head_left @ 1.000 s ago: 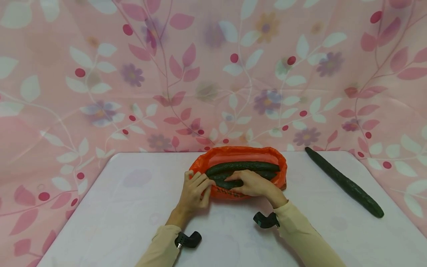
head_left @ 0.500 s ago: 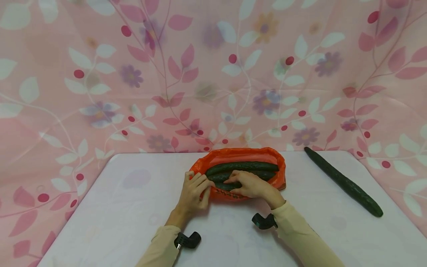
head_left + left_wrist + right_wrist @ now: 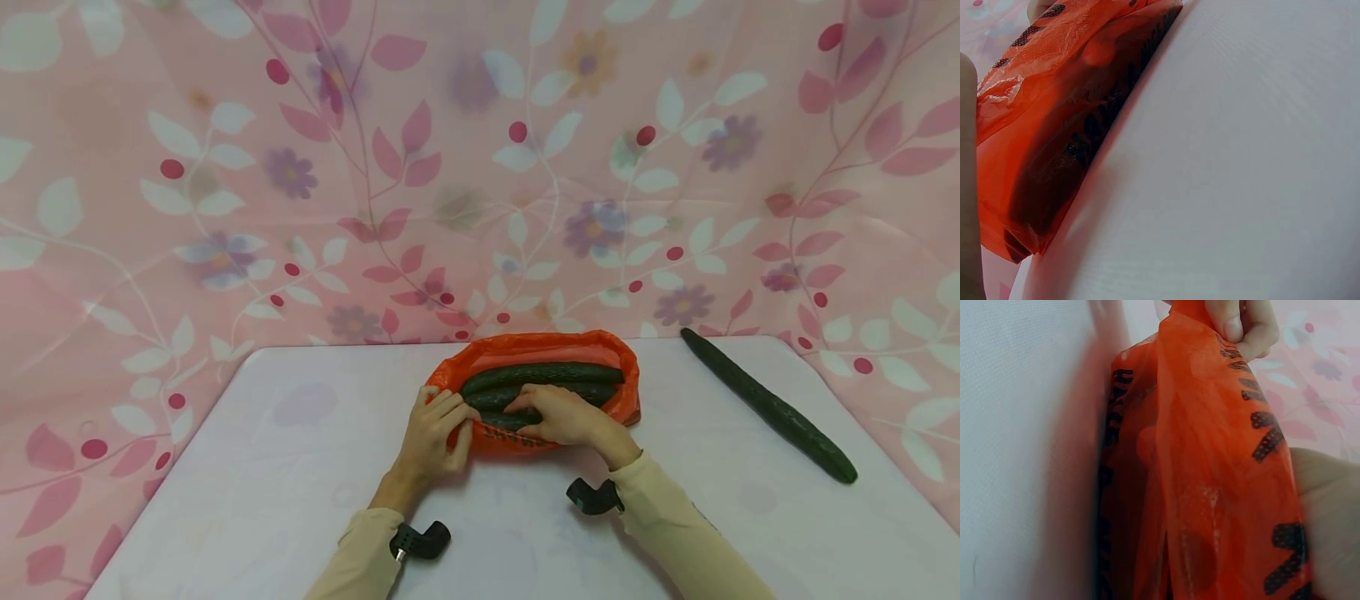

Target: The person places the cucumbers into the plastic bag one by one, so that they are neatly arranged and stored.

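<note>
An orange plastic bag (image 3: 551, 340) lies with its mouth spread wide and long dark green cucumbers inside. One cucumber (image 3: 543, 374) runs along the back, another (image 3: 486, 400) lies in the middle, and a front cucumber (image 3: 504, 421) is partly covered by the near rim. My left hand (image 3: 438, 427) pinches the bag's rim at its left front corner. Reaching in over the near rim, my right hand (image 3: 566, 417) grips the front cucumber between thumb and fingers. Its thumb is partly hidden behind the bag's front wall; in the right wrist view a fingertip shows dimly through the plastic.
A separate long cucumber (image 3: 768, 406) lies slantwise at the right of the white table (image 3: 315, 467). A pink floral cloth (image 3: 465, 183) hangs behind the table's far edge. Black lettering (image 3: 1267, 434) is printed on the bag.
The bag's near rim has risen a little, showing more of its lettering and covering more of the front cucumber. Both hands keep almost the same places.
</note>
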The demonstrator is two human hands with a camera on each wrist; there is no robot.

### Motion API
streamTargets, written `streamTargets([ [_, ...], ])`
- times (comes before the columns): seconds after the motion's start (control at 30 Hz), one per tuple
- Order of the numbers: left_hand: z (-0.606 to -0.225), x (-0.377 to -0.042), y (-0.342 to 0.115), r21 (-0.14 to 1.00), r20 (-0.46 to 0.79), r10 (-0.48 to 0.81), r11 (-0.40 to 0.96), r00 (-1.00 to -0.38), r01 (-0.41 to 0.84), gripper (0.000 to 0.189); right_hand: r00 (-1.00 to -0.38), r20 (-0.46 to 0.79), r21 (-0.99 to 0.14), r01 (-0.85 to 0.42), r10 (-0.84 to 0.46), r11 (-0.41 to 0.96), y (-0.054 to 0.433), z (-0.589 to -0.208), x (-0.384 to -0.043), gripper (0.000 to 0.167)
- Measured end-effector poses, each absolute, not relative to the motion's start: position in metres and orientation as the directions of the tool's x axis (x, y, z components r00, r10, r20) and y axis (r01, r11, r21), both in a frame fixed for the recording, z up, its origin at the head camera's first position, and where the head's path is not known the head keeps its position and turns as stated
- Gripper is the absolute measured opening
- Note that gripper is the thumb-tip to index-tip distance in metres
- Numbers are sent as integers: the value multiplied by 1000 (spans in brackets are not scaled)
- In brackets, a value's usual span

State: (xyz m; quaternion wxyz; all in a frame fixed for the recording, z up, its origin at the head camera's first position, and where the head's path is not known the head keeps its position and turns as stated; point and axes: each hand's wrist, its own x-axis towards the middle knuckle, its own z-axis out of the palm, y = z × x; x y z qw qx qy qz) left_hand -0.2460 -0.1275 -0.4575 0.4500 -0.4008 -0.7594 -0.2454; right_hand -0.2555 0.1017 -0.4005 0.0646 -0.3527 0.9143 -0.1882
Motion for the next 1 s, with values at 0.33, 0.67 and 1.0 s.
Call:
streamTargets([
  [0.33,-458,-247,-128,28,871,394,559,-295,829,14,-761,26,-442,-591,-648,675,106,-394,-253,28],
  [0.67,-457,-246,-129,55,851,406,563,-334,825,11,-785,188,-495,-595,-590,634,127,-377,-257,22],
  [1.0,-459,-248,-129,43,863,401,550,-309,834,10,-840,233,-586,-524,-490,618,166,-365,-264,24],
])
